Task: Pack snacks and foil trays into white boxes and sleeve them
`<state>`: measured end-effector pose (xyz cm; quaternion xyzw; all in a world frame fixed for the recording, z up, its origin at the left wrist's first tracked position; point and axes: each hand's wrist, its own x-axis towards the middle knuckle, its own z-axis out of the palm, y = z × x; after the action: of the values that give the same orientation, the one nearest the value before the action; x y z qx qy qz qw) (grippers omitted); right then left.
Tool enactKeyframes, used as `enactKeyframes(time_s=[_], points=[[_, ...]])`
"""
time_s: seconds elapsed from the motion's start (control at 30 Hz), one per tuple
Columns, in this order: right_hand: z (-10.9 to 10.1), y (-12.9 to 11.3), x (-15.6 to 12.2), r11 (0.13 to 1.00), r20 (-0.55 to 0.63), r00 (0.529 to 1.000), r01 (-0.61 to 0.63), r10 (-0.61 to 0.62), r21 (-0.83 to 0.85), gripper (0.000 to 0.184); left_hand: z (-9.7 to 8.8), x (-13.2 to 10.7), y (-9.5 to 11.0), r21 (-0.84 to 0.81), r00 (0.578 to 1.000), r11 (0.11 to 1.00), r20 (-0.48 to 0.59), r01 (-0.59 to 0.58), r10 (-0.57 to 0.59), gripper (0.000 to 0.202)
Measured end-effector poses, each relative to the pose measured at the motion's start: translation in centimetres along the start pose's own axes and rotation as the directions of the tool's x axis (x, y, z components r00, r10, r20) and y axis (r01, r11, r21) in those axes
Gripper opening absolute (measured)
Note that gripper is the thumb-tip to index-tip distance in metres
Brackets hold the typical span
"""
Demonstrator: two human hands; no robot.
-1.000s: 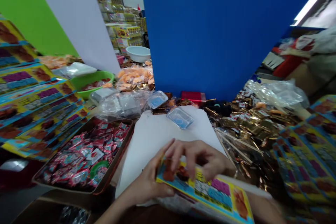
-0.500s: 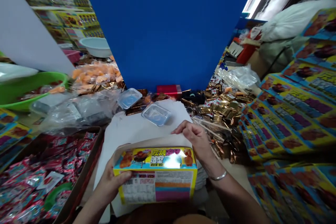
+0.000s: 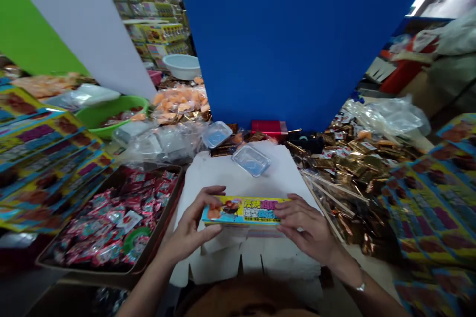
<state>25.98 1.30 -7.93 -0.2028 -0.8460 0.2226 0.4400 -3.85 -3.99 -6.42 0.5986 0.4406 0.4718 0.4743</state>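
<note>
A yellow printed box (image 3: 243, 210) was grasped at its ends by the left hand (image 3: 192, 228) and right hand (image 3: 305, 224); a clear tray (image 3: 251, 160) lay beyond them.

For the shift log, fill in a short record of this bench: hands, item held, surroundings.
held: printed box
left grip: left hand clasps its left end
right grip: right hand clasps its right end
under: white sheet
beyond: clear plastic tray on the sheet, another farther back
left side: brown tray of red-wrapped sweets
right side: heap of gold wrappers
</note>
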Motion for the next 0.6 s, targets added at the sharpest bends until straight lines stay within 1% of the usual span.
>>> enactKeyframes(time_s=[0.03, 0.07, 0.1, 0.13, 0.2, 0.23, 0.3, 0.37, 0.43, 0.5, 0.57, 0.6], points=[[0.1, -0.1, -0.2, 1.0, -0.001, 1.0, 0.019, -0.019, -0.022, 0.026, 0.1, 0.1, 0.6, 0.009, 0.999, 1.0, 0.041, -0.002, 0.002, 0.038], [0.1, -0.2, -0.5, 0.998, -0.005, 1.0, 0.026, -0.026, -0.051, 0.029, 0.3, 0.2, 1.0, 0.033, 0.999, 0.999, 0.053, 0.0, -0.002, 0.039], [0.2, -0.2, -0.9, 0.996, -0.004, 1.0, 0.031, -0.031, -0.085, 0.031, 0.5, 0.3, 1.4, 0.067, 0.999, 0.998, 0.04, 0.004, -0.007, 0.038], [0.3, -0.3, -1.2, 0.992, 0.008, 0.999, 0.036, -0.035, -0.121, 0.034, 0.7, 0.3, 1.7, 0.108, 1.0, 0.994, 0.013, 0.015, -0.017, 0.034], [0.5, -0.3, -1.9, 0.985, 0.034, 0.999, 0.039, -0.034, -0.166, 0.036, 0.8, 0.1, 2.1, 0.193, 0.998, 0.98, -0.031, 0.052, -0.047, 0.017], [0.7, -0.3, -2.2, 0.986, 0.036, 0.999, 0.034, -0.029, -0.163, 0.035, 0.7, -0.2, 2.3, 0.226, 0.998, 0.972, -0.013, 0.059, -0.057, 0.017], [1.1, -0.1, -2.3, 0.993, 0.027, 1.0, 0.016, -0.013, -0.116, 0.033, 0.0, -0.8, 2.9, 0.296, 0.991, 0.954, 0.106, 0.048, -0.083, 0.032], [1.7, 0.1, -1.7, 0.998, 0.015, 1.0, 0.006, -0.005, -0.064, 0.032, -0.9, -0.9, 3.6, 0.402, 0.975, 0.916, 0.207, -0.006, -0.084, 0.037], [2.5, 0.0, -0.7, 1.0, -0.002, 1.0, 0.013, -0.013, -0.026, 0.03, -1.3, -0.3, 4.4, 0.548, 0.97, 0.831, 0.237, -0.091, -0.05, 0.035], [3.1, -0.3, 0.6, 1.0, -0.037, 0.999, 0.014, -0.013, 0.024, 0.026, -1.1, 0.9, 5.0, 0.716, 0.98, 0.684, 0.201, -0.143, -0.005, 0.027], [3.0, -0.3, 1.6, 0.991, -0.056, 0.998, -0.006, 0.013, 0.137, 0.02, -0.3, 2.1, 5.1, 0.823, 0.984, 0.545, 0.173, -0.162, 0.031, 0.023], [2.5, 0.0, 1.9, 0.976, -0.036, 0.999, -0.029, 0.038, 0.216, 0.016, 0.0, 2.5, 5.0, 0.844, 0.983, 0.505, 0.176, -0.182, 0.06, 0.024]])
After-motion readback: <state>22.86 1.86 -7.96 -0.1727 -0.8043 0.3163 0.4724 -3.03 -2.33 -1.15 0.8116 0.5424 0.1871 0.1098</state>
